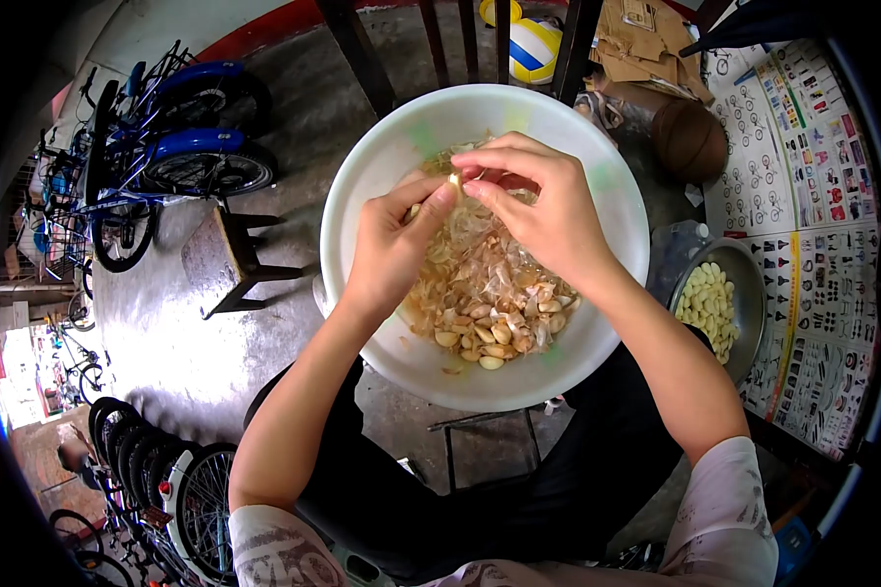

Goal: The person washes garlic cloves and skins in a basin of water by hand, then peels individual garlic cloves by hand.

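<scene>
Over a large white basin (362,338), both my hands meet near its far half. My left hand (401,225) pinches a small pale garlic clove (454,180) between thumb and forefinger. Right against it, my right hand (533,191) has its thumb and fingers drawn together at the clove; what these fingertips hold is partly hidden. Below them, dry papery garlic skins (480,264) cover much of the basin's bottom. Several unpeeled garlic cloves (494,333) lie at its near side.
A metal bowl of peeled garlic cloves (707,305) stands to the right, by a poster-covered surface (793,225). Beyond the basin are dark wooden bars (470,39), a volleyball (533,51) and a basketball (688,142). At left are a wooden stool (227,256) and parked bicycles (191,157).
</scene>
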`<action>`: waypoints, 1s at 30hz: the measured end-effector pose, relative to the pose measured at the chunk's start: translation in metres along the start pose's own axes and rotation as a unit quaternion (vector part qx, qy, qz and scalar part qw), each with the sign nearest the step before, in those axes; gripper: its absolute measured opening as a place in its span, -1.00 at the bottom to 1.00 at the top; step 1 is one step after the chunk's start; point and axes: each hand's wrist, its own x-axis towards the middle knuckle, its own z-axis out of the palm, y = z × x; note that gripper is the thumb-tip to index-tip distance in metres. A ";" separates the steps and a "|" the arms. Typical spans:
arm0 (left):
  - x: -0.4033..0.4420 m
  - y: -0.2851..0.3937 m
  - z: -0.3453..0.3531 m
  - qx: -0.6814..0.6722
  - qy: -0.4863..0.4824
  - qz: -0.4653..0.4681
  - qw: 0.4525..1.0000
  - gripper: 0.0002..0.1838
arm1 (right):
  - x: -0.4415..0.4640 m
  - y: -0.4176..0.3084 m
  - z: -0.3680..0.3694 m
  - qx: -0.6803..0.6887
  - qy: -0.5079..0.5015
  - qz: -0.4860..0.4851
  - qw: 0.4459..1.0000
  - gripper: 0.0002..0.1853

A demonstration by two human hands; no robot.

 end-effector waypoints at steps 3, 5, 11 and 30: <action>0.001 0.001 0.000 0.055 -0.003 0.022 0.998 -0.74 | 0.000 0.000 -0.003 -0.011 -0.008 -0.014 1.000 -0.86; 0.001 0.001 -0.002 0.073 -0.018 0.033 0.997 -0.74 | 0.002 -0.003 -0.009 -0.075 -0.034 -0.067 0.994 -0.88; -0.001 0.009 -0.004 0.072 -0.031 0.024 0.997 -0.72 | 0.002 0.005 -0.009 -0.180 -0.011 -0.205 0.962 -0.90; -0.002 0.009 -0.007 0.096 -0.016 0.045 0.994 -0.74 | 0.008 0.006 -0.013 -0.111 -0.087 -0.133 0.981 -0.89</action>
